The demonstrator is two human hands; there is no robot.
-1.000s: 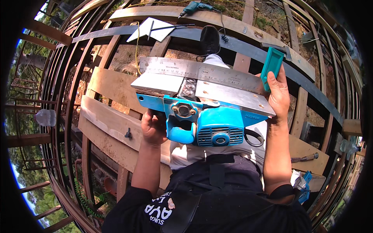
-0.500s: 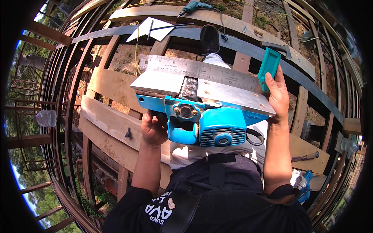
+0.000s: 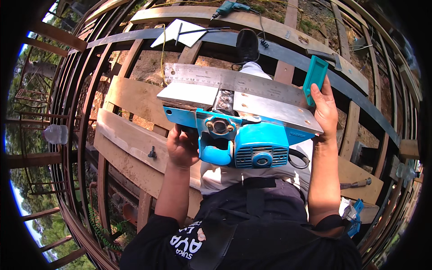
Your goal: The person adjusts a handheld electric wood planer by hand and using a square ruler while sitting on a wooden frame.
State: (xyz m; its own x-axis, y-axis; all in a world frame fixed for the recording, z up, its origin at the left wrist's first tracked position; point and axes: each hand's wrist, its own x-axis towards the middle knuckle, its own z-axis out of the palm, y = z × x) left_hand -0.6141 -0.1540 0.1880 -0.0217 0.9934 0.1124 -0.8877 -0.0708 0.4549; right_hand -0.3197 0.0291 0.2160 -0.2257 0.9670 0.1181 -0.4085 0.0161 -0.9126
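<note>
— Barely anything's shifted: upturned blue planer (image 3: 243, 135) stays on the lap, left hand (image 3: 181, 146) clamped on its grip.
— Right hand (image 3: 325, 112) keeps gripping the teal square (image 3: 314, 80), steel blade (image 3: 234, 81) across the sole. Checking flatness, likely.

Upturned blue planer (image 3: 245, 135), steel square (image 3: 252, 83) across sole

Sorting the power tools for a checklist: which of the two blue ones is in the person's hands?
The upturned electric planer, gripped by the left hand, a metal ruler across its sole. The drill lies untouched on a far plank.
</note>
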